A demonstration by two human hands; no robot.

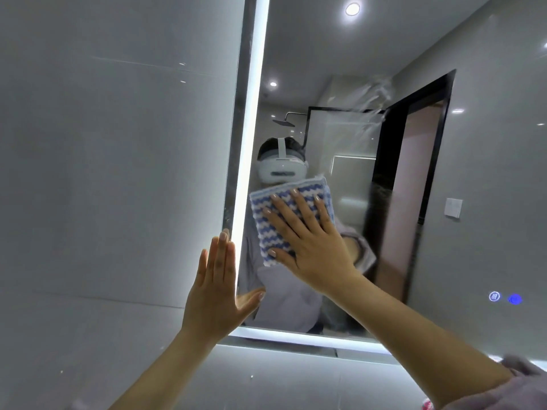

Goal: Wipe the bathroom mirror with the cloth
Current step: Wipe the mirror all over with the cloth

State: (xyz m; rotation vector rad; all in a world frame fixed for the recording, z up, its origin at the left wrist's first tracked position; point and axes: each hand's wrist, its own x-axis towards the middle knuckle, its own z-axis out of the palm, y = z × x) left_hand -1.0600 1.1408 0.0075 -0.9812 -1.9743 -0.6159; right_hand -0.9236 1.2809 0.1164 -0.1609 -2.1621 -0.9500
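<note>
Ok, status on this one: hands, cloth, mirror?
Right hand flat, pressing blue-and-white cloth on mirror. Left hand open, braced at lit left edge. Smears remain upper centre. Nothing in the way.

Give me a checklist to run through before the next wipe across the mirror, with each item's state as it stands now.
1. Cloth flat against the mirror: ok, it lies spread on the glass.
2. Right hand pressing the cloth: ok, palm and spread fingers cover it.
3. Left hand clear of the wiping path: ok, it rests open at the lit left edge, beside the cloth, not touching it.
4. Glass left to clean: not ok, smears show up and to the right of the cloth.
5. Touch buttons at the lower right safe from the cloth: ok for now, far from it.
6. Cloth damp enough: cannot tell.
</note>
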